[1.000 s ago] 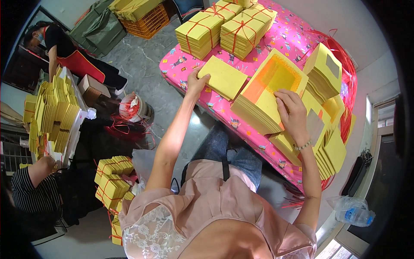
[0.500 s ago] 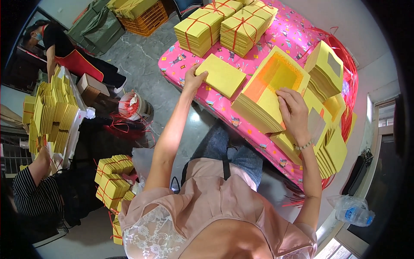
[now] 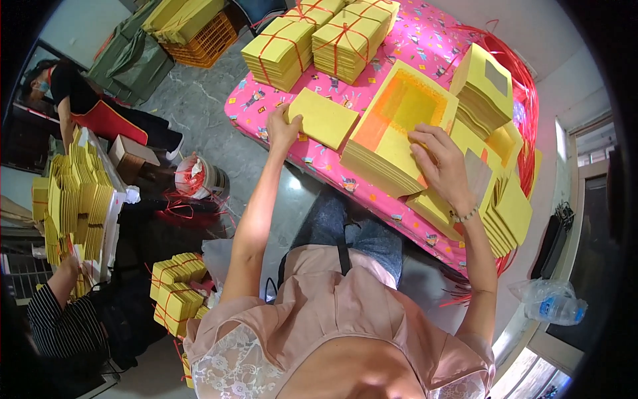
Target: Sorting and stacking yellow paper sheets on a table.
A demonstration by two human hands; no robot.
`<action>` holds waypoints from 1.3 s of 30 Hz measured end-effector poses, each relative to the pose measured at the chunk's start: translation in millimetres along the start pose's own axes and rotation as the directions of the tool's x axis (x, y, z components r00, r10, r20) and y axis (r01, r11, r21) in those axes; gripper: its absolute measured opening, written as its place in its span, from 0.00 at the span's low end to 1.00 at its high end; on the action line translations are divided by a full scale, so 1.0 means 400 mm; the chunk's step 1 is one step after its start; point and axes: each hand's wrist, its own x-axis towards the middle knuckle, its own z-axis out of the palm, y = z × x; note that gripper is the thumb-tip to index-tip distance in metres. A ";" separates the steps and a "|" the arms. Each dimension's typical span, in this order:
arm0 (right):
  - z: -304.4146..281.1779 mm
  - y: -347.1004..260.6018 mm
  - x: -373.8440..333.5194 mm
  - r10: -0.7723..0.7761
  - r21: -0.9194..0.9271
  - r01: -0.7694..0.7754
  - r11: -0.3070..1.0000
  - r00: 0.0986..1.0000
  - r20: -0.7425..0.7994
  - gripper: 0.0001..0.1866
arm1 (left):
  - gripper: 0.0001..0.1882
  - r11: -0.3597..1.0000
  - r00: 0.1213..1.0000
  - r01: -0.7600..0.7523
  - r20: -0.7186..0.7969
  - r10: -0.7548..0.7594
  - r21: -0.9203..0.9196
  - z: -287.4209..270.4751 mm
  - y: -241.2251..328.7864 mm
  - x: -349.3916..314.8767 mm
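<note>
My left hand [image 3: 282,128] grips the left end of a short stack of yellow paper [image 3: 324,118], its thumb on the top sheet. The stack lies flat on a pink patterned table cover [image 3: 259,110]. Just right of it stands a taller stack of yellow paper [image 3: 379,166], whose top sheet bears an orange and gold printed panel. My right hand [image 3: 442,166] rests on that top sheet beside the panel, fingers slightly bent and thumb apart, with nothing visible in its grasp.
Bundles of yellow paper [image 3: 278,53] tied with red string stand at the table's far side. More stacks [image 3: 485,93] and red strings [image 3: 528,100] lie on the right. Two people work at left beside piled yellow paper [image 3: 80,193]. A bucket [image 3: 199,176] stands on the floor.
The whole view has shifted slightly, so the table and stacks appear further left. Both hands keep nearly the same places on their stacks, with the right fingers a little more spread.
</note>
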 end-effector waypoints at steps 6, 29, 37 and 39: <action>-0.050 -0.051 -0.042 -0.079 -0.085 0.085 0.993 0.994 0.069 0.16 | 0.27 0.988 0.994 -0.053 -0.083 0.066 0.145 -0.014 0.026 -0.021; -0.010 -0.027 -0.055 0.165 0.259 -0.160 0.952 0.986 0.001 0.05 | 0.20 0.752 0.814 -0.173 0.338 0.472 -0.636 -0.086 0.339 -0.188; -0.006 -0.023 -0.058 0.198 0.311 -0.188 0.932 0.980 0.001 0.06 | 0.19 0.754 0.816 -0.189 0.327 0.477 -0.629 -0.089 0.343 -0.191; -0.006 -0.022 -0.058 0.202 0.312 -0.194 0.930 0.979 0.006 0.06 | 0.19 0.757 0.815 -0.191 0.329 0.478 -0.625 -0.090 0.344 -0.191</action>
